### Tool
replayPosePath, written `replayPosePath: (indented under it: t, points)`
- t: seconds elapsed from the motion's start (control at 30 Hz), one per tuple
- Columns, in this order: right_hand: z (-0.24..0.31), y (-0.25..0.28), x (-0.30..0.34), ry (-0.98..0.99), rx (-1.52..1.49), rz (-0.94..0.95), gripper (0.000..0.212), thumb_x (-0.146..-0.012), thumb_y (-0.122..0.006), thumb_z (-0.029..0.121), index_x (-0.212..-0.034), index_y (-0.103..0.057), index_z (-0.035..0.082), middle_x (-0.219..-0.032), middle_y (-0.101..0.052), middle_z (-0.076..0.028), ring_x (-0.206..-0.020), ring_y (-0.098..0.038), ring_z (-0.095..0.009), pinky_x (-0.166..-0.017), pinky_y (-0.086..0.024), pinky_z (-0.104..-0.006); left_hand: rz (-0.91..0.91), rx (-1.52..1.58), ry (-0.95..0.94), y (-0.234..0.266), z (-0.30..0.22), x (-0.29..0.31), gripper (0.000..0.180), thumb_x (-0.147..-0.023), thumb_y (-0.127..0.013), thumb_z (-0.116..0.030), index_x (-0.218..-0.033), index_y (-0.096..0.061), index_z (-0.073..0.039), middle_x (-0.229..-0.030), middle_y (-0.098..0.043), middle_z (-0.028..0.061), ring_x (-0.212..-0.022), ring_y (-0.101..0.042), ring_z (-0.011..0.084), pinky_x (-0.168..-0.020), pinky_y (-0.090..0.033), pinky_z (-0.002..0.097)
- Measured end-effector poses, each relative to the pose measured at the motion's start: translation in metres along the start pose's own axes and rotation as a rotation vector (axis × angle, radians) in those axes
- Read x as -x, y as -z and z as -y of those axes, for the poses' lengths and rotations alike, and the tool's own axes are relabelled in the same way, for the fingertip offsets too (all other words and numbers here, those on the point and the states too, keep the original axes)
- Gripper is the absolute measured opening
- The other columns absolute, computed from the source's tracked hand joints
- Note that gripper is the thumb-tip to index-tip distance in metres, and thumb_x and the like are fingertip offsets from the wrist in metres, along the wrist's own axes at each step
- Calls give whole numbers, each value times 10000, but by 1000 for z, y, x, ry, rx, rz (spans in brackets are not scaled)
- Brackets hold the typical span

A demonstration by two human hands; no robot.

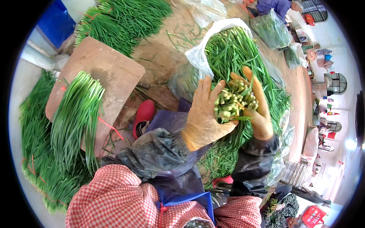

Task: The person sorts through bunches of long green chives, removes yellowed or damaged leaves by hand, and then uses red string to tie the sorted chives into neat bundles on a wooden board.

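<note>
Right now, the bunch [237, 100] sits between 2 gloved hands, its pale stem ends facing up. On the left hand [205, 112] the fingers lie straight and spread, resting against the bunch's left side rather than closing round it; on the right hand [262, 108] they curl about its right side, grasping it.

As far as I can judge, the work is partway along. No tie shows on the bunch, though its lower part is hidden. Well left of the fingers, a second bundle [78, 114] lies on the counter [123, 68], a red tie [110, 127] poking out from its right edge. Farther left, and up beyond the counter, lie 2 big heaps, the left heap [34, 121] and the far heap [131, 22], each with red strips showing. Many loose greens [232, 45] remain just beyond the fingers, in the bag [195, 57].

For movement, the bag's white rim curves close past the left fingertips, and leaves crowd the right hand's outer side. Left of the fingers is freer: bare floor [159, 45] lies up that way, and the counter's right part is uncovered, its near corner above a red shoe [144, 116].
</note>
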State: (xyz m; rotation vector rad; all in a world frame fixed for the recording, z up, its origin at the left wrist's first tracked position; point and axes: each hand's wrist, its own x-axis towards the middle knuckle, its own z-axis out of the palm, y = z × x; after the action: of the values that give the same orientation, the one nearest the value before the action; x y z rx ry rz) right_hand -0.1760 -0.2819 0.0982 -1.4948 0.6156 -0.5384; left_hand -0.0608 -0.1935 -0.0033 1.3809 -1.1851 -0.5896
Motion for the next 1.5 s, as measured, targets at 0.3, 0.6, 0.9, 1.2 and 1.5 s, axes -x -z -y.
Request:
replayPosePath:
  t: [0.3,0.6,0.9,1.2,1.5]
  points:
    - [13,-12,43,98,364,-207,1014,-603,-921,169,-1455,-385,40,-1453,-445,-107,-1329,-417,-226,-1109,-335,-351,-99,-178,-220,-38,-37,8,1089,-657,-772,-317,-1474,-168,74,-1523,-203,308,-1448,-151,487,-1171,-131,581]
    - [-5,48,86,157,166,-639,157,-813,-702,32,-961,-665,-4,-1025,-677,-96,-972,-623,-175,-917,-476,-312,239,449,-475,-48,-67,-12,628,-805,-677,-185,-1369,-438,-44,-1308,-504,158,-1309,-440,344,-1159,-289,383]
    - [64,112,248,591,-153,-870,151,-866,-637,70,-1006,-583,60,-1082,-645,-206,-1011,-628,-305,-906,-539,-447,224,15,-275,-93,102,-77,438,-1023,-408,-331,-1266,-581,-10,-1228,-622,177,-1186,-559,320,-1049,-409,353]
    - [178,78,513,531,232,-1261,233,-959,-547,185,-1127,-599,32,-1170,-649,-180,-1034,-641,-265,-972,-506,-401,0,26,-517,-111,-67,-58,444,-943,-494,-484,-1143,-641,-115,-1089,-675,147,-943,-647,311,-819,-512,409]
    - [100,5,474,200,98,-1059,195,-923,-601,203,-1025,-575,39,-1039,-663,-131,-883,-653,-226,-828,-535,-365,1196,521,-565,-194,-229,189,1452,-584,-789,-722,-1495,-37,122,-1532,-185,355,-1449,-196,432,-1195,-171,396]
